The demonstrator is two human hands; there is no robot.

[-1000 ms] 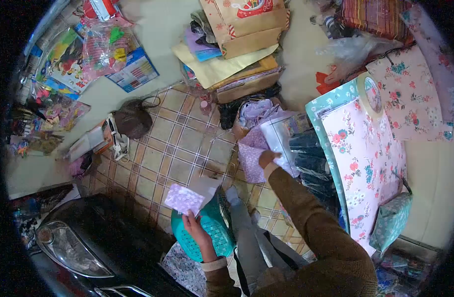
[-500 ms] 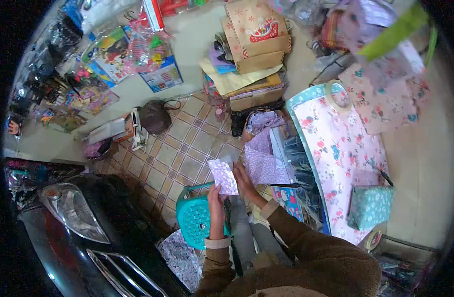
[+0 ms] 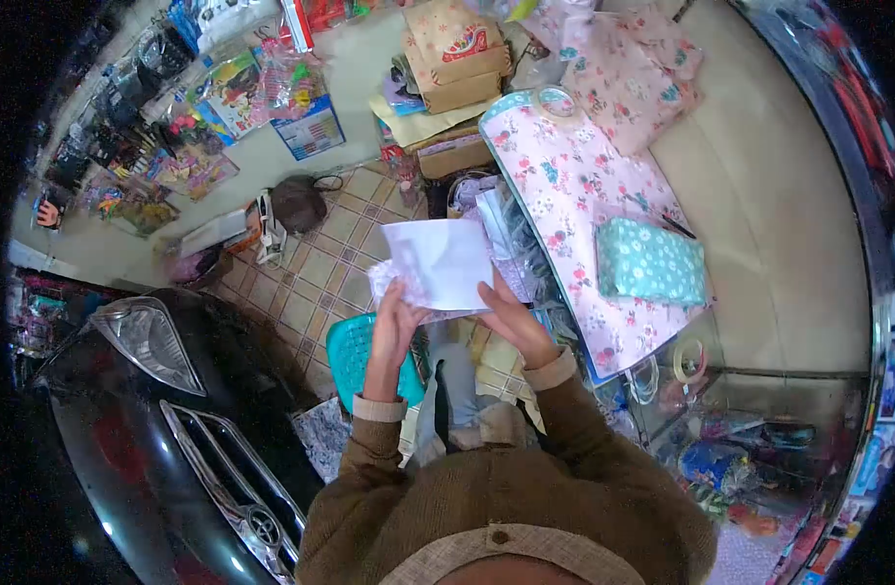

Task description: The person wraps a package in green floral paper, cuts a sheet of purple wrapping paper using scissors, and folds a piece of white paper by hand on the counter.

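Observation:
A white sheet of paper [image 3: 442, 258] is held up in front of my body, its plain side facing me. My left hand [image 3: 397, 322] grips its lower left edge, together with a purple patterned paper [image 3: 380, 279] that shows at the left behind it. At the lower right edge, my right hand [image 3: 511, 317] pinches the sheet between thumb and fingers. Part of the fingers of both hands is hidden behind the paper.
A teal stool [image 3: 355, 363] stands below my left hand. To the right, a teal wrapped box [image 3: 652, 261] lies on floral paper [image 3: 564, 210] with a tape roll [image 3: 555, 103]. A black car [image 3: 213, 419] fills the lower left. Paper bags [image 3: 457, 58] are stacked ahead.
The white sheet is now raised and spread between both hands, with the purple paper mostly behind it. My right hand has moved from the purple sheets on the right to the held paper. The view has shifted.

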